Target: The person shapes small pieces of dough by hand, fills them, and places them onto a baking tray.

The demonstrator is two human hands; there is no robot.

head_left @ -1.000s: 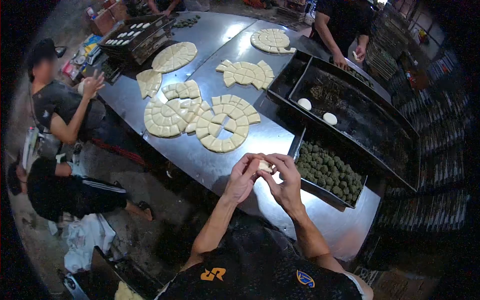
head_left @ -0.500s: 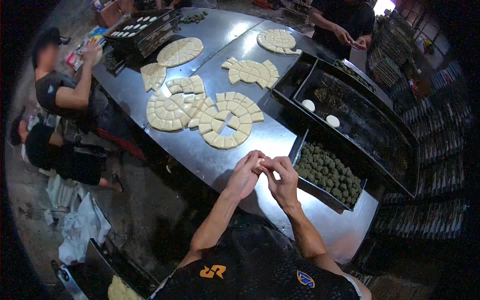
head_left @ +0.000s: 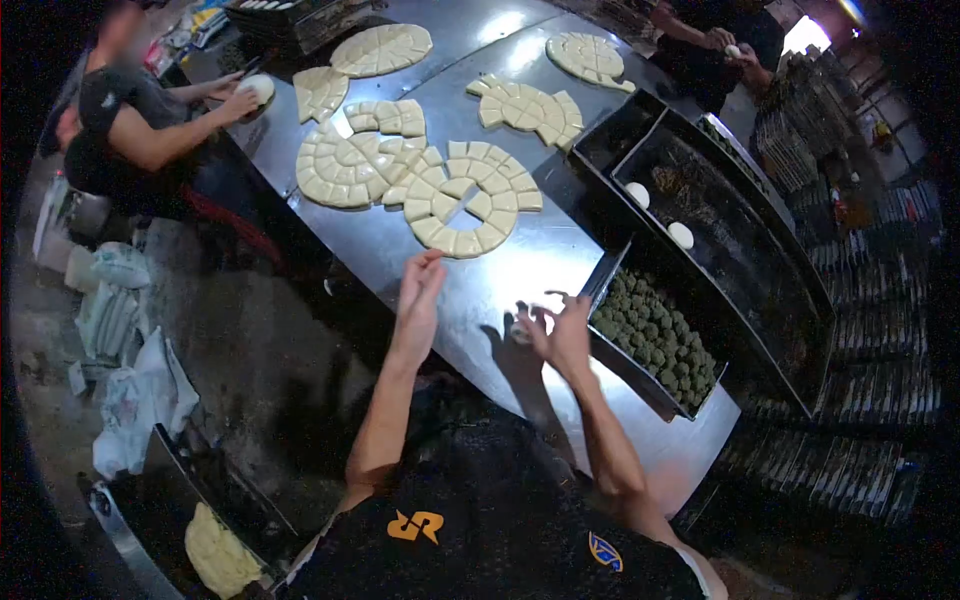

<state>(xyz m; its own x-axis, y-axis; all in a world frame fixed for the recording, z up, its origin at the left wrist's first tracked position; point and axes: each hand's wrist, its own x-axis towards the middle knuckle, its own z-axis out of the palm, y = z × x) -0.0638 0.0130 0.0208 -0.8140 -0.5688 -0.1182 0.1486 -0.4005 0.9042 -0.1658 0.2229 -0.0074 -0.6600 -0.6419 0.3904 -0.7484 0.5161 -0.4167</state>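
My left hand [head_left: 416,312] is at the table's near edge, fingers stretched forward, their tips just short of a round of cut pale dough [head_left: 462,240]; no object shows in it. My right hand [head_left: 564,338] hovers over the metal table [head_left: 470,290] with its fingers spread. Under its fingertips is a small pale piece [head_left: 521,328], partly covered and blurred. Right of that hand, a black tray [head_left: 648,395] holds several dark green balls [head_left: 655,335]. Two white rounds [head_left: 680,236] lie in a long black tray [head_left: 745,330] beyond it.
More cut dough sheets [head_left: 380,50] lie farther up the table. At the left a person [head_left: 150,130] handles a white round [head_left: 258,90]; another person's hands [head_left: 735,48] are at the far right. A bin with yellow dough [head_left: 222,552] stands at the lower left.
My hands have come apart: the left moved left and up towards the dough, the right opened and moved slightly right. The person at the left lowered their hands to the table. The view shifted.
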